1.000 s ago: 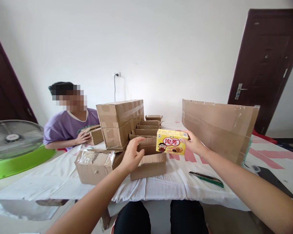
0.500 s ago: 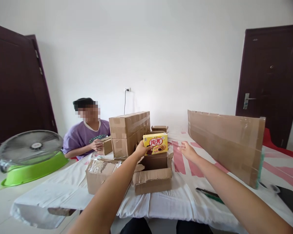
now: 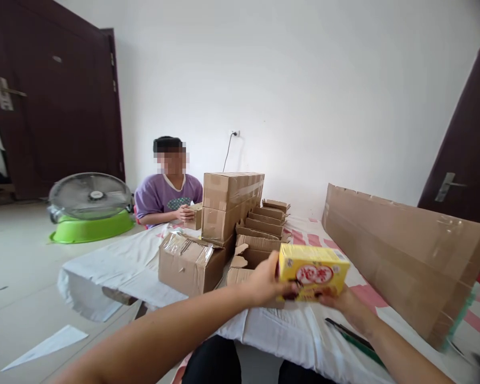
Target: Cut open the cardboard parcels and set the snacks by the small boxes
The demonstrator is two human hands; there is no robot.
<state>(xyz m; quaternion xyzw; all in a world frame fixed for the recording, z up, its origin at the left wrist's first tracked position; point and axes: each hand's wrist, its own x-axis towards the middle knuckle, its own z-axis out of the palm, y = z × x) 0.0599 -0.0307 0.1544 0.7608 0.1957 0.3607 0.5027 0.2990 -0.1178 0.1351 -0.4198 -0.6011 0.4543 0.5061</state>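
A yellow snack box [image 3: 324,260] with red and white lettering is held in front of me, above the near right part of the table. My left hand [image 3: 269,280] grips its left end, thumb across the front. My right hand [image 3: 342,303] is closed around its lower right corner, with some fingers hidden behind it. Just behind and left of the snack box stands an open cardboard carton [image 3: 253,257], its front partly covered by my left hand. A taped carton [image 3: 190,265] sits farther left on the white cloth.
Stacked cartons [image 3: 228,205] and a row of open cartons [image 3: 266,216] run toward the wall. A large cardboard sheet [image 3: 400,256] stands at right. A dark, thin tool [image 3: 354,338] lies near my right forearm. A person [image 3: 168,194] sits across, hands on a small box [image 3: 194,216].
The snack box has come toward me and to the right, away from above the open carton. My right hand, empty before, now grips it too. The view has turned left.
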